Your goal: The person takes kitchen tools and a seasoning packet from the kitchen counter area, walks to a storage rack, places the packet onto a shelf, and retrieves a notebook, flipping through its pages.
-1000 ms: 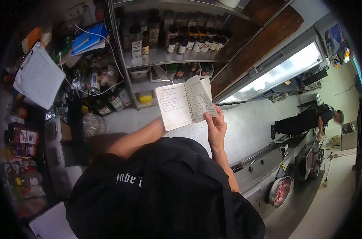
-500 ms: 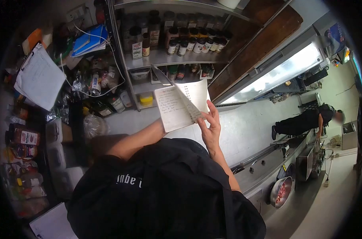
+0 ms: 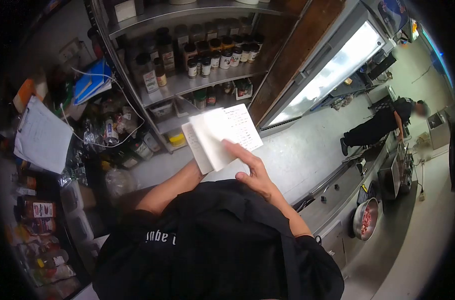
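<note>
A spiral notebook (image 3: 243, 127) with handwritten lines lies spread in front of my chest. One of its pages (image 3: 210, 132) is in mid-turn toward the left, blurred by motion. My left hand (image 3: 196, 171) supports the notebook from beneath its left side; the fingers are hidden behind it. Extended fingers of my right hand (image 3: 255, 172) touch the moving page near its lower edge, with the thumb apart from them.
Metal shelving (image 3: 202, 78) with spice jars (image 3: 225, 59) stands ahead. Food packages and a clipboard (image 3: 43, 132) crowd the left. A lit glass-door fridge (image 3: 332, 75) is to the right. Beyond are a counter with a metal bowl (image 3: 357, 220) of red pieces, and another person (image 3: 372, 127).
My right hand has moved left across the notebook, carrying the page over and exposing another written page. The view has shifted, so the shelving appears farther left.
</note>
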Tool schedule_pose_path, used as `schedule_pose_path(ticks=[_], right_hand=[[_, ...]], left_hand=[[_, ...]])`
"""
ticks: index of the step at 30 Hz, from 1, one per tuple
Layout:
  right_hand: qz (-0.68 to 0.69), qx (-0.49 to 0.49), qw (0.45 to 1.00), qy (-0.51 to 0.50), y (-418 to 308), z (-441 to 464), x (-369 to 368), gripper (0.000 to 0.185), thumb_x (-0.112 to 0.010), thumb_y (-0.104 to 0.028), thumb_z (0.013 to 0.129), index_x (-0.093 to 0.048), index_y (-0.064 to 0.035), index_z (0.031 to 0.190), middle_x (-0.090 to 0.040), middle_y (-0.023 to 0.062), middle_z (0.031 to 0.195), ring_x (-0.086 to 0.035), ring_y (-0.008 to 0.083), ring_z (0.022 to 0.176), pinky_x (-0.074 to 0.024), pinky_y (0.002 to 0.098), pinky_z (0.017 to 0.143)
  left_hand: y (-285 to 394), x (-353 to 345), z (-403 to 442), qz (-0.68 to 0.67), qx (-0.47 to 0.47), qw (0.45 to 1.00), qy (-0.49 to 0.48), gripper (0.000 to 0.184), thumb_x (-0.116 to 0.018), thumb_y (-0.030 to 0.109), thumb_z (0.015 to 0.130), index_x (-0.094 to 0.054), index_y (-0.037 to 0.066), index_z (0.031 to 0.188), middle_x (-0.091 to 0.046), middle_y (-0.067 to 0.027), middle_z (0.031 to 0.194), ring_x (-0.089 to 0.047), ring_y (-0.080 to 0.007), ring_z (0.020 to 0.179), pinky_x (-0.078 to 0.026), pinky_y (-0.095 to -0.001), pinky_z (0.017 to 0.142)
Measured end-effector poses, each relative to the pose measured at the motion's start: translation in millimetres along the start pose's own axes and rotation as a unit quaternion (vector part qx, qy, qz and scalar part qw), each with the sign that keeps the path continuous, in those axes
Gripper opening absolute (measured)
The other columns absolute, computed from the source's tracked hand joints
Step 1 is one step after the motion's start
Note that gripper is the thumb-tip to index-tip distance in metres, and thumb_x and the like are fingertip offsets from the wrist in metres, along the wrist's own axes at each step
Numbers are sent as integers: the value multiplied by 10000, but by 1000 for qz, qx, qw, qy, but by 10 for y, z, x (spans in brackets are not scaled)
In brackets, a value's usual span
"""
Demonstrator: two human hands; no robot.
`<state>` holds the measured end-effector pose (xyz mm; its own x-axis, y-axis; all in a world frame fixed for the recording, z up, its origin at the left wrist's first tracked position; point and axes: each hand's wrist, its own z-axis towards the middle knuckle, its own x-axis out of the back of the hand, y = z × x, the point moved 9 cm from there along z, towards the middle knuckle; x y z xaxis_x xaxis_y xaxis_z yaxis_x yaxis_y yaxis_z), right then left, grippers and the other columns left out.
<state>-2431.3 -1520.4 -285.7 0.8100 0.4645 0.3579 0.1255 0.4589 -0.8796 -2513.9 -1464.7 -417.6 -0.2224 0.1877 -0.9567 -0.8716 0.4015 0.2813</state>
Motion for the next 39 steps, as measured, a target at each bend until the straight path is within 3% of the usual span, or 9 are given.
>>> schedule_pose_path(ticks=[5,10,17,20,23,29,34,36,39], right_hand=[[110,35,980,-162,-620,73,-74,312,-596,-217,897,-667,5,1104,-657,170,1156,-586,329,1155,-417,419,1018],[247,324,890,-204,-2206,21,159,462,-550,-445,938,-645,-2,853,-666,189,965,-664,333,848,-528,424,815],[417,474,775,-7,-2679,-145,339,187,-571,-126,921,-605,8,795,-544,171,763,-528,200,486,-445,303,408],[358,527,764,-104,-2847,-197,439,201,-522,-82,928,-584,5,759,-528,155,745,-530,188,496,-441,303,413],[318,531,785,-3,-2781,-273,451,254,-461,-71,935,-546,3,707,-510,146,713,-521,202,484,-429,307,405],[283,550,766,-173,-2774,-191,176,306,-424,-100,948,-511,-6,670,-535,153,729,-517,222,483,-437,326,417],[70,331,914,-225,-2202,-60,87,148,-606,-158,917,-628,-16,885,-638,148,923,-635,316,835,-527,389,737],[-15,169,984,-55,-1446,34,303,126,-560,-74,935,-625,6,862,-658,150,943,-643,325,934,-512,390,866],[-257,-62,954,138,-222,-146,570,239,-612,-119,915,-628,61,1071,-586,225,1212,-573,404,1125,-472,395,943]], left_hand=[[-72,-45,83,27,10,1000,9,575,-317,432,1018,-278,80,1471,-383,-146,1460,-431,-296,1309,-403,-414,1063],[-167,-65,168,44,15,999,16,572,-317,427,1019,-276,78,1471,-381,-147,1462,-427,-297,1311,-400,-416,1065],[-113,-25,192,60,11,998,21,569,-317,420,1020,-273,76,1471,-378,-148,1464,-423,-297,1314,-396,-419,1068],[-98,-14,204,61,11,998,19,567,-316,417,1020,-272,75,1471,-377,-148,1466,-421,-298,1316,-394,-421,1069],[-73,-37,218,60,11,998,15,566,-316,414,1021,-271,74,1471,-376,-149,1467,-420,-298,1317,-392,-422,1071],[-132,-86,278,75,23,997,6,563,-316,409,1022,-268,72,1471,-373,-150,1469,-416,-299,1320,-388,-425,1073],[-110,-238,133,169,-6,985,-16,561,-316,404,1023,-266,70,1471,-371,-150,1471,-413,-299,1322,-385,-427,1075],[-47,-376,53,336,-45,940,-27,560,-316,402,1023,-266,69,1471,-370,-150,1471,-412,-300,1323,-384,-428,1076],[-11,-273,37,305,-60,950,-23,560,-310,403,1023,-267,68,1470,-365,-150,1476,-404,-301,1329,-377,-432,1081]])
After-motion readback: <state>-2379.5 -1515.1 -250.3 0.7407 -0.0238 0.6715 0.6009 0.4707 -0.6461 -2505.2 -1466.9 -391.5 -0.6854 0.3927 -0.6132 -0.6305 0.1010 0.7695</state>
